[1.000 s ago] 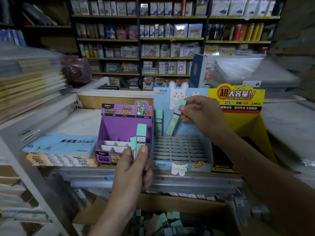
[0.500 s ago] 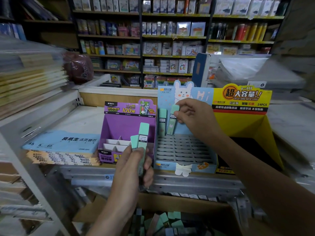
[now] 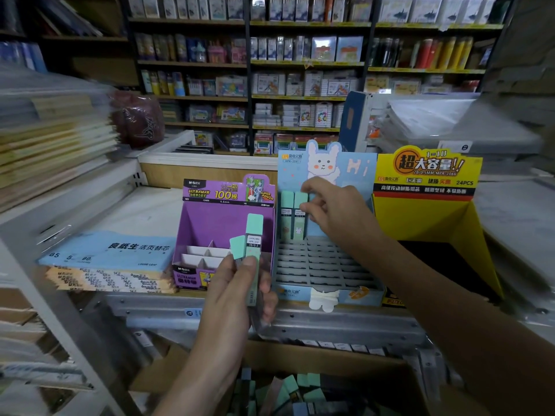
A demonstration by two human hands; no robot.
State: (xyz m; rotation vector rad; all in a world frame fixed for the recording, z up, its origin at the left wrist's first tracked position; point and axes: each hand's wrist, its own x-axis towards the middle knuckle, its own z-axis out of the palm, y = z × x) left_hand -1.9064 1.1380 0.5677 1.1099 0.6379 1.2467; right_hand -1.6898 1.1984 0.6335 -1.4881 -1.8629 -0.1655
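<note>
Right hand (image 3: 333, 211) pinches the top of a mint-green plastic lead case (image 3: 300, 219), upright in the back row of the blue cardboard rabbit display box (image 3: 324, 265), touching a matching case (image 3: 286, 217). Left hand (image 3: 237, 295) grips two more mint-green cases (image 3: 253, 235).

The shop lay dim under soft, even light, with only faint shadows. At frame centre the mint-green plastic lead case (image 3: 254, 235) looked crisp; the stacked yellow paper pads (image 3: 57, 145) at the left edge were smeared and bowed, and the lower corners were murky.
</note>
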